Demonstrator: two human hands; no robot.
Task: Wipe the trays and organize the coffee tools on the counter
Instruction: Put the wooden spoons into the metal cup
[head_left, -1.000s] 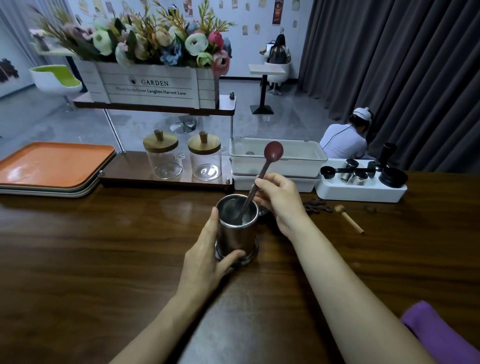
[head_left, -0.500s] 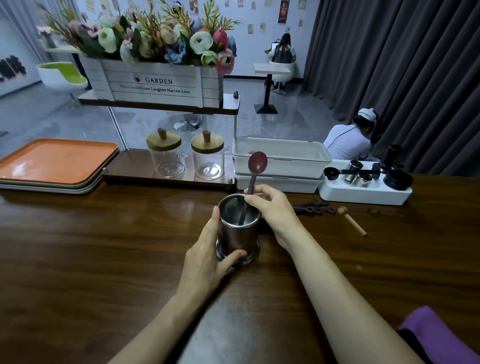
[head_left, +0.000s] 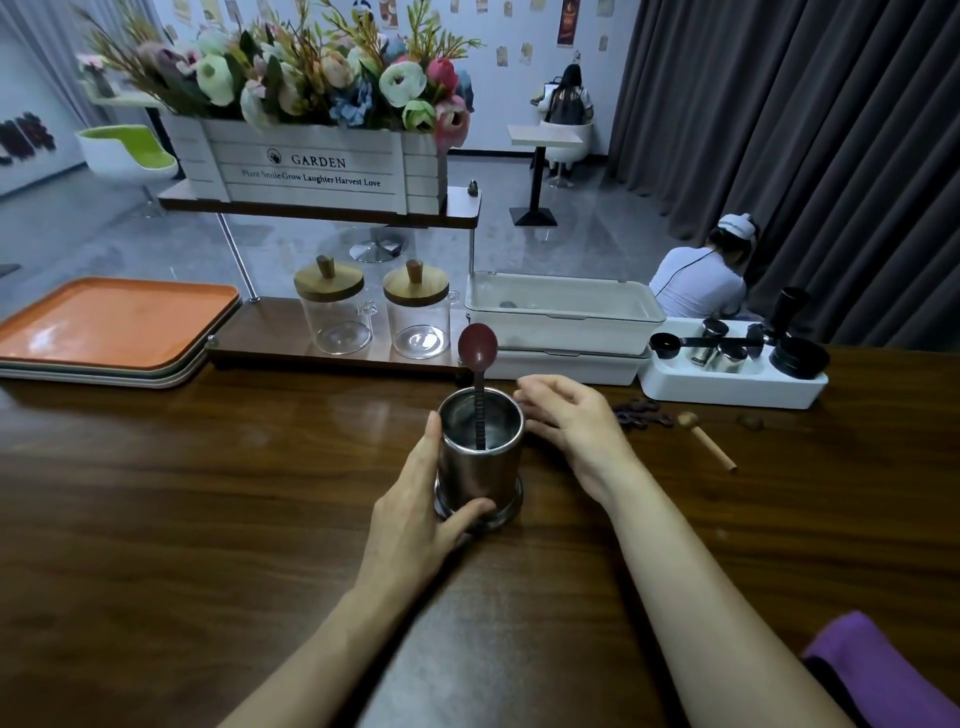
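steel cup (head_left: 480, 467) stands upright on the dark wooden bench (head_left: 208, 519), right in front of me near the middle. my left hand (head_left: 415, 514) is wrapped round its left side, with the thumb across the base at the front and the forefinger up along the left wall. a red-brown spoon (head_left: 478, 345) stands in the cup, bowl end up, its twisted stem against the far inside wall. my right hand (head_left: 566, 415) hovers just beside the cup's right rim, fingers loosely bent and holding nothing, clear of the spoon. right of that hand, some dark bits (head_left: 639, 413) that i cannot make out and a wooden stick (head_left: 709, 444) lie on the bench. behind them a white holder (head_left: 727, 387) carries a black scoop (head_left: 667, 344), small steel pots (head_left: 727, 356) and a black tamper (head_left: 789, 312). an orange tray (head_left: 104, 322) tops a stack at the far left. a purple cloth (head_left: 883, 670) shows at the bottom right corner.
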